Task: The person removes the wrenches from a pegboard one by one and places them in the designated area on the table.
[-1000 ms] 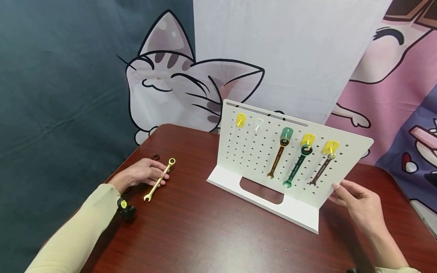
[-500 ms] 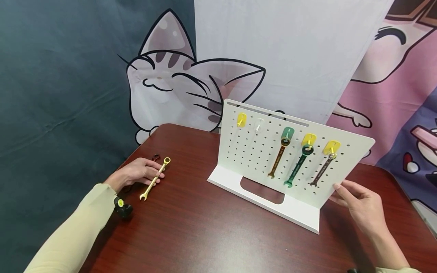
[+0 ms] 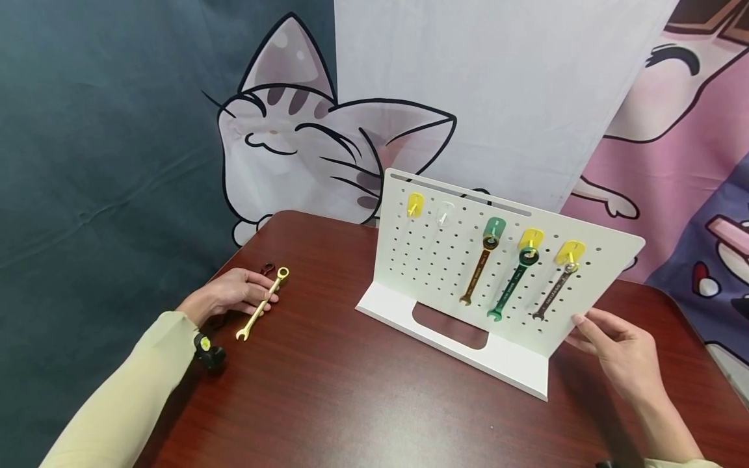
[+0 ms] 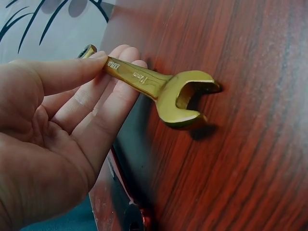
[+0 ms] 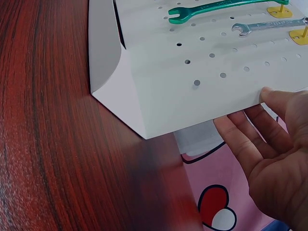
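My left hand [image 3: 234, 292] pinches a gold combination wrench [image 3: 261, 304] between thumb and fingers, above the table's left side. Its open end [image 4: 168, 103] points away from the palm in the left wrist view; the ring end lies beyond the fingertips. Partly hidden beneath that hand is a red wrench [image 4: 120, 178] on the table. My right hand [image 3: 623, 348] grips the right edge of a white pegboard stand [image 3: 521, 369], thumb on the front and fingers behind. Hanging from its hooks are an orange-brown wrench [image 3: 476, 276], a green wrench [image 3: 509, 286] and a smaller silver wrench [image 5: 269, 25].
Two hooks on the pegboard's left, one yellow [image 3: 415, 205] and one clear [image 3: 445, 214], carry nothing. The stand rests on a dark red wooden table [image 3: 351, 403]. Behind it hangs a cartoon-printed cloth backdrop [image 3: 503, 97].
My left hand has drawn slightly left with the gold wrench, towards the table's left edge. My right hand stays on the pegboard edge.
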The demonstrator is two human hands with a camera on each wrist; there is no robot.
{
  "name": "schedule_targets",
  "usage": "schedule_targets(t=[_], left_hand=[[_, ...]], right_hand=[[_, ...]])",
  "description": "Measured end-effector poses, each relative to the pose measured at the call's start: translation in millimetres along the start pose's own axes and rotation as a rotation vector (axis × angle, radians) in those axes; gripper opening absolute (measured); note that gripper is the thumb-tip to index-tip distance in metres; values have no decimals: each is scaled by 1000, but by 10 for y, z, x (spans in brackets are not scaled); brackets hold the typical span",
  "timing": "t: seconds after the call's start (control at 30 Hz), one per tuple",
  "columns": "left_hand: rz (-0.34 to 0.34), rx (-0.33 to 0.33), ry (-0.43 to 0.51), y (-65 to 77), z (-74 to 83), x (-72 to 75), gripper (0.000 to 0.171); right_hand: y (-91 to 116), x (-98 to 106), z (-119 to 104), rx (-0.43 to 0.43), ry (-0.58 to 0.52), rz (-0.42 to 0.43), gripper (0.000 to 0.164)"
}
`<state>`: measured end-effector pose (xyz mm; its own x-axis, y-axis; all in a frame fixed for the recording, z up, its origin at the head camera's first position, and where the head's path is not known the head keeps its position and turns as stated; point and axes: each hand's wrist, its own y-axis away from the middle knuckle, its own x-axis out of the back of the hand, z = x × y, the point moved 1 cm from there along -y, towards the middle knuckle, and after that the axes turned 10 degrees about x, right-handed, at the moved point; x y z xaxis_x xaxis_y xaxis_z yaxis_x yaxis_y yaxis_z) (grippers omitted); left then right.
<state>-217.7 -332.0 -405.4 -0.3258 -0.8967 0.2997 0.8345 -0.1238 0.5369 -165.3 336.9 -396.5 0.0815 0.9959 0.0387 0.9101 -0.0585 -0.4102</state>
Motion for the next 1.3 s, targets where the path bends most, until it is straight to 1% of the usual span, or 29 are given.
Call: schedule_targets(t=[0.17,0.3,0.4,0.53,0.63,0.73,0.97,1.3], left_hand=[[4,-6,-25,1,-9,27,42],[10,1,-33,11,5,44,43],[24,19,-30,16,15,53,41],[40,30,-48,11,8,71,38],[38,28,-67,7,0,75,38],[43,36,-66,1,-4,75,38],[38,32,-84,11,-8,92,41],[36,39,-84,10,-7,111,41]], right_hand=[[-7,3,-4,-5,17,-1,25],[-12,7,-3,-9,11,3,24],[-9,11,-2,-17,13,7,24],[-7,13,-6,-20,25,5,24],[-5,9,-6,-12,17,-1,24],[-3,8,-7,-9,12,-7,25],[-10,7,-10,-14,16,-10,25],[-8,5,-2,-12,7,2,24]])
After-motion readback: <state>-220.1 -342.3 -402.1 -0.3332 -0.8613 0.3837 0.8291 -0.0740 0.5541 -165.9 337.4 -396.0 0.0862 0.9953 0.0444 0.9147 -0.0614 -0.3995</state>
